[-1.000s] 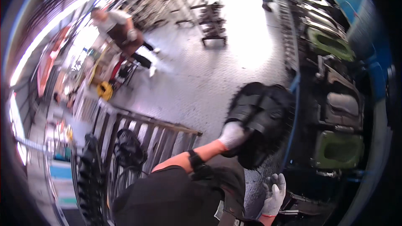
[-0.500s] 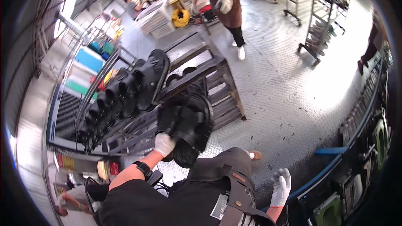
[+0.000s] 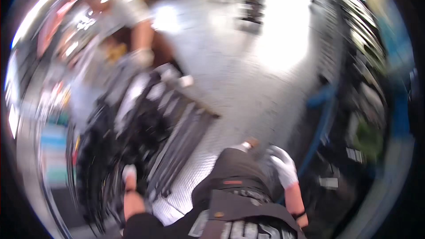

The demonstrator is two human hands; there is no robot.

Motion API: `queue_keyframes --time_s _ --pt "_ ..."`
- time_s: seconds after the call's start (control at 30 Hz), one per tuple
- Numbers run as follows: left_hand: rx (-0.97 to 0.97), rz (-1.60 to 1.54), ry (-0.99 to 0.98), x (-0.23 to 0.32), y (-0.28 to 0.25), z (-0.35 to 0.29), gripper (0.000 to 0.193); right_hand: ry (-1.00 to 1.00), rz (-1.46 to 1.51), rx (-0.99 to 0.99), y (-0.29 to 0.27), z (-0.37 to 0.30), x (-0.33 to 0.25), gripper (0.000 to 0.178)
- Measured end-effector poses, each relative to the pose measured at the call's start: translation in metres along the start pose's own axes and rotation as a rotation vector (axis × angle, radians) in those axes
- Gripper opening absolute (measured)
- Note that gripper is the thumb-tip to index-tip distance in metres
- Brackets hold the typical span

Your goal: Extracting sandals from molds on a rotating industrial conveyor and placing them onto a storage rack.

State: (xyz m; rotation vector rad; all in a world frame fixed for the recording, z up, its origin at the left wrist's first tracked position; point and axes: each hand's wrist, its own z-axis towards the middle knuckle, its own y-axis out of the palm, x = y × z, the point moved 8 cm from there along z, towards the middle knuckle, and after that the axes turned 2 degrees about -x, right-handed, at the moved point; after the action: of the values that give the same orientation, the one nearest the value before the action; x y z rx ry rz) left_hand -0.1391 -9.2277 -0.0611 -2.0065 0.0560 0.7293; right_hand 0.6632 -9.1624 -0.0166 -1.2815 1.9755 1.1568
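My left hand [image 3: 129,173], in a white glove, reaches in among black shoes [image 3: 150,126] on the dark slatted rack [image 3: 183,139]. Motion smears its fingers, so I cannot tell whether it grips a shoe. Low on the right, my right hand [image 3: 284,167], also gloved in white, is held out beside my apron [image 3: 234,172]. Its fingers are stretched and slightly curved, with nothing seen in them. More black shoes [image 3: 93,159] fill the left side of the rack, too blurred to make out singly.
Beyond the rack stands a co-worker in a brown apron [image 3: 164,48], a gloved hand [image 3: 144,57] over its far end. A blue-edged line [image 3: 323,128] carrying dark and green pieces curves along my right. Patterned metal floor [image 3: 248,102] lies between.
The view has swung right. My left hand, earlier on a bunch of black shoes held off the rack, is now at the rack. The co-worker has come up to its far end.
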Motion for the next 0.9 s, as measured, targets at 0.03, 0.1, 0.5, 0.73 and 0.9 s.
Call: queue_keyframes --time_s 0.03,0.1,0.5,0.73,0.9 --pt "0.086 -0.67 -0.17 0.016 0.006 0.01 0.044 -0.077 -0.021 0.036 -0.008 -0.009 0.008 0.043" --pt "0.151 -0.123 -0.013 0.119 -0.101 -0.041 0.044 -0.072 -0.146 0.178 -0.019 -0.034 0.02 0.044" --pt "-0.545 -0.394 1.689 0.642 -0.26 -0.336 0.026 -0.429 -0.122 0.84 -0.057 -0.278 0.055 0.036" --pt "-1.284 -0.974 1.122 0.828 -0.233 -0.401 0.058 -0.484 0.35 1.396 -0.079 -0.373 0.165 0.035" --pt "-1.674 -1.244 0.905 0.905 -0.243 -0.404 0.057 -0.472 0.522 1.502 -0.102 -0.359 0.172 0.039"
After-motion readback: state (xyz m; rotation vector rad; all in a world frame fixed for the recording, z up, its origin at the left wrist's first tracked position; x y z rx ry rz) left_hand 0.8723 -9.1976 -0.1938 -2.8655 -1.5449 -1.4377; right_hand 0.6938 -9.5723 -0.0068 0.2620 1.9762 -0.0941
